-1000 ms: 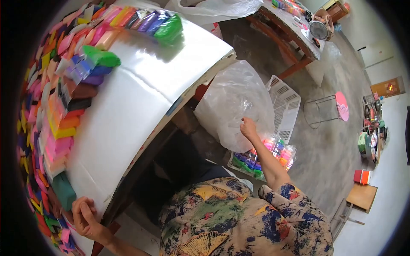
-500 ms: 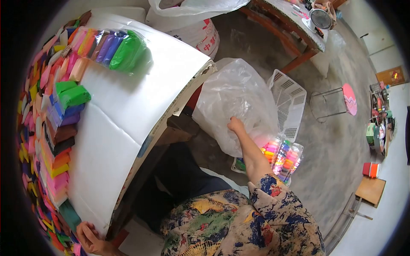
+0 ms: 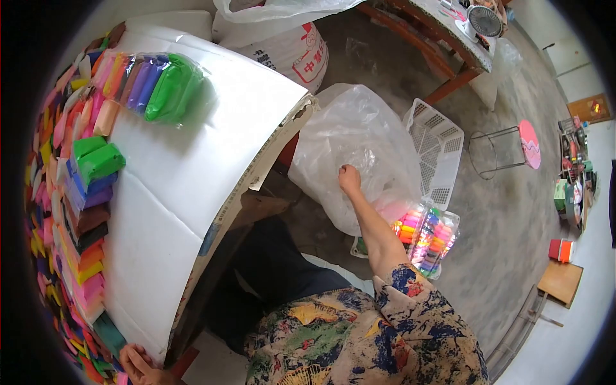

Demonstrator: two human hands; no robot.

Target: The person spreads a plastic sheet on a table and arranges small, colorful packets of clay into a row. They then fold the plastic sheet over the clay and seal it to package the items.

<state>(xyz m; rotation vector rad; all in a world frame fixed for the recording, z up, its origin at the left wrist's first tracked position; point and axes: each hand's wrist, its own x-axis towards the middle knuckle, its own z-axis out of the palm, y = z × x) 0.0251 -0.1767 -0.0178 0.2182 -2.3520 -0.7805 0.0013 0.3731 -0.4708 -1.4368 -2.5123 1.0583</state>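
My right hand [image 3: 350, 179] reaches out over a large clear plastic bag [image 3: 321, 144]. Its fingers are closed on the film of the bag, which bulges out around it. At the near corner of the white-topped table, my left hand [image 3: 142, 367] has loosely bent fingers with nothing seen in them. A dark green clay pack [image 3: 110, 333] lies just beyond those fingers. From there a row of coloured clay packs runs along the table, with a green pack [image 3: 97, 158] at its far end. A clear bag of clay packs [image 3: 151, 88] rests farther back on the board.
Many loose colourful packs [image 3: 48, 256] heap along the left. On the floor are a white plastic basket [image 3: 436, 151] and clear packages of coloured clay [image 3: 427, 237]. A pink stool [image 3: 528, 144], a printed white sack [image 3: 301, 54] and a table with a fan [image 3: 481, 24] stand farther off.
My right hand has shifted slightly up and left over the plastic bag. The view has turned a little, so the table and its packs sit slightly farther left. My left hand stays by the corner.
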